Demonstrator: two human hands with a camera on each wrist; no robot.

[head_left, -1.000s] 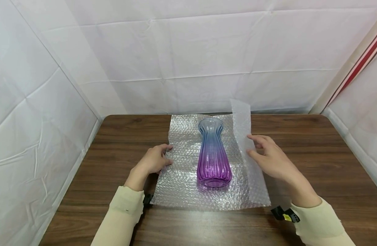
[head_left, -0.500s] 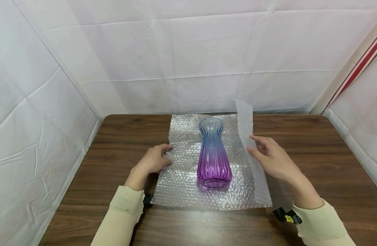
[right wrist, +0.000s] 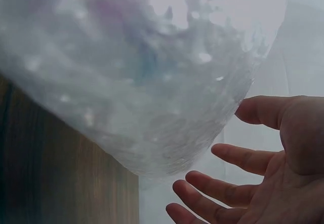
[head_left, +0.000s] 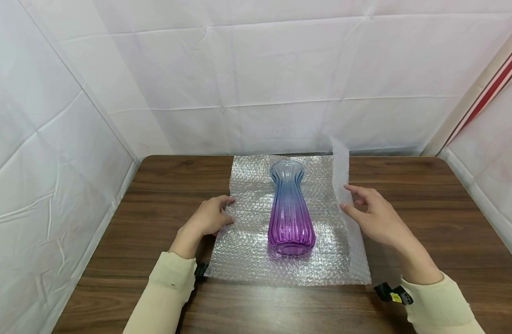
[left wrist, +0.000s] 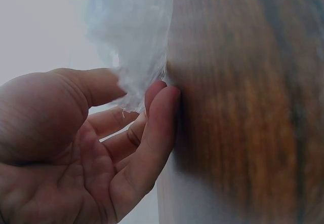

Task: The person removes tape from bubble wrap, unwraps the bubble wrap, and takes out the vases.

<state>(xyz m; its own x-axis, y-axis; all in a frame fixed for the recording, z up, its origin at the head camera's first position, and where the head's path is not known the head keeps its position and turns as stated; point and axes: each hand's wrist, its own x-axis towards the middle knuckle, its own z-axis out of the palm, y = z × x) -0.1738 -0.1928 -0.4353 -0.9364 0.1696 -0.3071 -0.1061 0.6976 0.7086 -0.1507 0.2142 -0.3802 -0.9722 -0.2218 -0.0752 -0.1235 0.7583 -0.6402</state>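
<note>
A ribbed glass vase point(head_left: 291, 213), blue at the neck and purple at the base, lies on a sheet of bubble wrap point(head_left: 247, 250). My left hand point(head_left: 208, 216) holds the sheet's left edge between thumb and fingers; the left wrist view shows the bubble wrap point(left wrist: 134, 46) in that grip. On the right, the sheet's edge stands raised in a curved flap point(head_left: 356, 250). My right hand point(head_left: 377, 213) is against this flap, its thumb touching the plastic. In the right wrist view the fingers point(right wrist: 223, 188) are spread and nearly straight behind the wrap.
The dark wooden table point(head_left: 281, 311) carries the sheet, which reaches its back edge. A white cloth wall point(head_left: 281, 69) rises behind the table, with more cloth at both sides. A red stripe point(head_left: 494, 88) runs down the right corner.
My right hand has moved slightly to the right, and the raised flap has leaned outward with it, uncovering more of the sheet. The left hand and the vase have stayed put.
</note>
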